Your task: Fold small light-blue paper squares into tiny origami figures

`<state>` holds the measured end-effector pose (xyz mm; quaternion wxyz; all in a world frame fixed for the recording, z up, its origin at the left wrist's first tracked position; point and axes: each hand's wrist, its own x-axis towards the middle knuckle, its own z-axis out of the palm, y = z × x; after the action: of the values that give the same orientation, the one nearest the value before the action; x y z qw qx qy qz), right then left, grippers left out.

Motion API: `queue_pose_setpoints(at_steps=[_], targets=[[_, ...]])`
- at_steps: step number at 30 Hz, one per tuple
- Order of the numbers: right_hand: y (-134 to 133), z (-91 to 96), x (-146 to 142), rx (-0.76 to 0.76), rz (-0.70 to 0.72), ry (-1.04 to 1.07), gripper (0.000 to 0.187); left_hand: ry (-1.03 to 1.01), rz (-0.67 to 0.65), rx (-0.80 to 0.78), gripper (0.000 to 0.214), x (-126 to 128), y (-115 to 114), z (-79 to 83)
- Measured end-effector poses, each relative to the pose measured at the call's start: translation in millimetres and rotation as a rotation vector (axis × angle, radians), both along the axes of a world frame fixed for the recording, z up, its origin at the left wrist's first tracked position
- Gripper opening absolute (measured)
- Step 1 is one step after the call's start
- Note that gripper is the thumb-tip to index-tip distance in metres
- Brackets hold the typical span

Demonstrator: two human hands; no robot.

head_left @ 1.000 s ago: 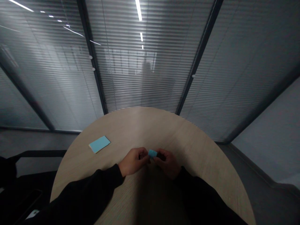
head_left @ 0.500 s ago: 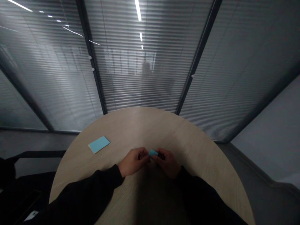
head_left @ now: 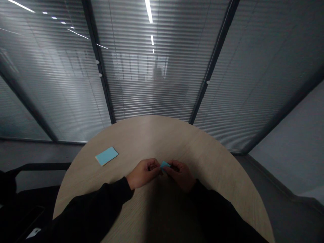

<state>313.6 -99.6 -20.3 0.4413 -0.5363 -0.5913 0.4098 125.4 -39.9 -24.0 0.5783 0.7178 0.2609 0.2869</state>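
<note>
Between my hands is a small piece of light-blue paper (head_left: pixel 165 164), mostly covered by my fingers. My left hand (head_left: pixel 143 172) pinches its left side between thumb and fingertips. From the other side, my right hand (head_left: pixel 181 174) grips it with thumb and index finger. Whether the paper is folded cannot be made out at this size. To the left, beyond my left hand, a pad of light-blue sticky notes (head_left: pixel 107 156) lies flat and apart from both hands.
The round wooden table (head_left: pixel 162 135) bears my forearms. A dark chair (head_left: pixel 37 167) stands at its left edge. Behind the table rise glass panels with blinds (head_left: pixel 152 98) in dark frames. A pale wall (head_left: pixel 296 145) is at the right.
My left fingers have shifted very slightly on the blue paper, and a little more of it shows. My right hand and the sticky-note pad are where they were.
</note>
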Motion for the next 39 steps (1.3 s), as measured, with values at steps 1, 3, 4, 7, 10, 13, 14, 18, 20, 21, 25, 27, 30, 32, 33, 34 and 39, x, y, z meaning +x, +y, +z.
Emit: queue_pose_setpoints(at_steps=[1, 3, 4, 7, 10, 13, 14, 18, 20, 21, 25, 27, 30, 32, 33, 34, 39], targets=[[0, -0.6, 0, -0.001, -0.009, 0.005, 0.033, 0.006, 0.017, 0.011, 0.031, 0, 0, -1.2], [1, -1.3, 0, -0.006, -0.015, 0.017, 0.032, 0.013, 0.049, 0.027, 0.030, 0, 1, -2.5], [1, -1.5, 0, -0.010, -0.011, 0.022, 0.032, 0.014, 0.056, 0.034, 0.029, -1, 1, -2.5], [0, -1.0, 0, -0.018, -0.026, 0.036, 0.031, 0.020, 0.053, 0.061, 0.027, -1, 0, -1.3], [1, -1.4, 1, 0.002, -0.075, 0.022, 0.030, 0.042, 0.070, 0.092, 0.026, -1, 0, 0.3], [3, -4.9, 4, 0.006, -0.090, 0.012, 0.031, 0.066, 0.118, 0.117, 0.025, 0, -2, 1.5], [3, -6.5, 4, 0.005, -0.096, 0.017, 0.032, 0.077, 0.134, 0.130, 0.024, 1, -2, 1.8], [4, -10.6, 4, 0.009, -0.096, 0.057, 0.036, 0.093, 0.153, 0.152, 0.024, 2, -4, 2.7], [3, -9.7, 3, -0.006, -0.075, 0.118, 0.035, 0.038, 0.132, 0.100, 0.025, 3, -4, 3.4], [2, -8.6, 3, -0.006, -0.067, 0.151, 0.036, -0.003, 0.120, 0.059, 0.027, 3, -4, 4.0], [1, -4.6, 2, 0.054, -0.051, 0.218, 0.035, -0.114, 0.131, -0.054, 0.034, 5, -4, 8.1], [1, -5.2, 3, 0.077, -0.047, 0.237, 0.034, -0.104, 0.169, -0.046, 0.033, 6, -4, 10.3], [1, -8.6, 3, 0.088, -0.042, 0.262, 0.036, -0.128, 0.190, -0.073, 0.033, 6, -4, 12.0], [2, -10.4, 3, 0.099, -0.045, 0.249, 0.037, -0.163, 0.184, -0.125, 0.033, 5, -3, 11.9], [2, -10.7, 3, 0.105, -0.050, 0.227, 0.036, -0.178, 0.179, -0.148, 0.033, 6, -3, 11.5], [2, -10.7, 3, 0.113, -0.059, 0.198, 0.036, -0.192, 0.176, -0.168, 0.034, 6, -3, 11.0], [1, -9.3, 2, 0.142, -0.081, 0.118, 0.031, -0.230, 0.179, -0.219, 0.034, 7, -5, 6.8]])
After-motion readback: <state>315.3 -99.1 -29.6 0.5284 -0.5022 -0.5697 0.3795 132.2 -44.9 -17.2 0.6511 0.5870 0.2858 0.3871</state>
